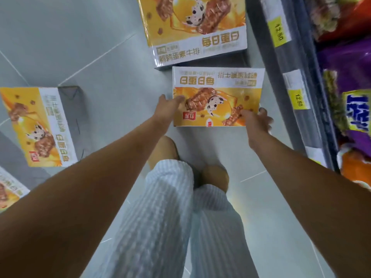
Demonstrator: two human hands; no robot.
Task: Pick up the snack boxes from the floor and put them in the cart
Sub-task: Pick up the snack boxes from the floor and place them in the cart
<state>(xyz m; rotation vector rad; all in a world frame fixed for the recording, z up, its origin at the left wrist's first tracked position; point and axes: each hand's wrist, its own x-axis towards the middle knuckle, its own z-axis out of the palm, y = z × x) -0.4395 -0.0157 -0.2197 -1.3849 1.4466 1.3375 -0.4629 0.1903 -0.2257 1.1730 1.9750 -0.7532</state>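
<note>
A yellow-and-white snack box [217, 96] sits in front of my feet, and both my hands are on it. My left hand [167, 108] holds its left edge, thumb lying on the printed top. My right hand [256, 121] grips its lower right corner, thumb on top and fingers curled round the side. A second identical snack box [193, 29] lies on the floor just beyond it. At the left stands a third snack box [40, 125] with a grey side face. The corner of one more box [10, 189] shows at the left edge. No cart is in view.
A shelf unit runs down the right side, with yellow price tags [279, 32] on its rail and purple and orange snack bags [349, 109] on it. Pale grey floor tiles [70, 47] spread to the upper left. My legs in striped trousers [170, 217] fill the lower middle.
</note>
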